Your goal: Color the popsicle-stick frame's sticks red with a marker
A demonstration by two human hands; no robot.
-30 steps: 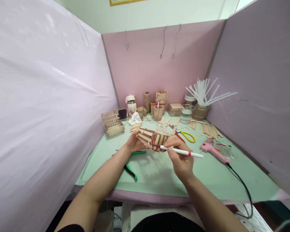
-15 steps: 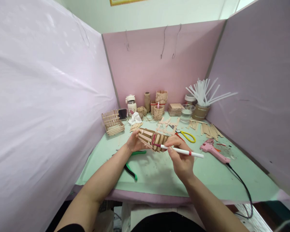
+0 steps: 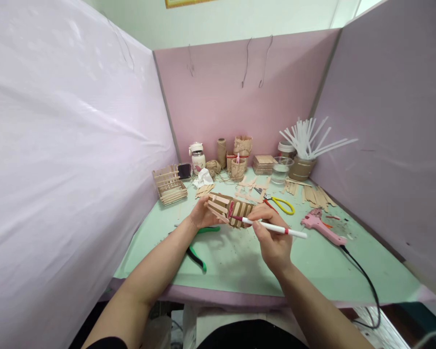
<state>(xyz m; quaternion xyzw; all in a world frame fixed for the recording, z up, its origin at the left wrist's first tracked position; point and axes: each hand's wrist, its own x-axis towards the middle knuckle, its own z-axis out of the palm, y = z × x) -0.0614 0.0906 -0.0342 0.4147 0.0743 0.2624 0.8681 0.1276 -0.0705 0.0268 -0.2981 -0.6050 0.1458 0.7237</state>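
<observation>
My left hand (image 3: 202,213) is closed on the left end of a brown cardboard piece (image 3: 223,204) with pale craft sticks glued across it, held up above the table. One stick near its middle is coloured dark red. Pinched in my right hand (image 3: 272,237) is a white marker (image 3: 276,228) with a red band, its dark red tip at the coloured stick. The fingers of my right hand also come close to the right end of the cardboard piece; whether they touch it I cannot tell. Green-handled pliers (image 3: 198,257) lie under my left forearm.
A pink glue gun (image 3: 323,228) with a black cord lies right, near yellow-handled scissors (image 3: 281,204). A craft-stick basket (image 3: 172,194) stands left. Behind are crumpled tissue (image 3: 203,178), a twine spool (image 3: 221,152), a water cup (image 3: 280,172), loose sticks (image 3: 318,198) and a pot of white sticks (image 3: 301,167).
Hardly anything differs. The marker has shifted very slightly, its tip still at the dark red stick; the cardboard piece stays in place in my left hand.
</observation>
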